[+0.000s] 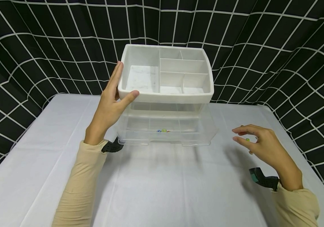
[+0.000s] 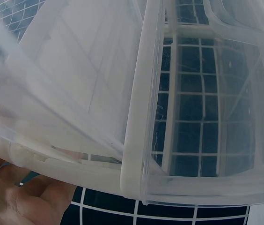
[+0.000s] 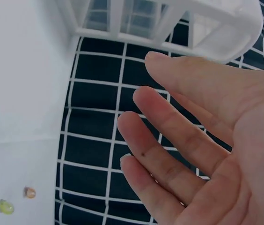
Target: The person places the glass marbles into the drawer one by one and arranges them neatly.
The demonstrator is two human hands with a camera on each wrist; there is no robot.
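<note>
A white desk organizer with an open compartment top stands at the back of the table. Its clear front drawer is pulled out, and a few small coloured beads or marbles lie inside. My left hand rests against the organizer's left side, fingers straight, thumb on the front rim. Over the table to the right hovers my right hand, its fingers relaxed and apart from the thumb. Below it lie a green bead or marble and an orange one; a red one shows at the edge of the right wrist view.
A white cloth covers the table. Behind and around it hangs a black curtain with a white grid. Dark wrist mounts sit under both wrists. In the left wrist view, the clear drawer front fills the right side.
</note>
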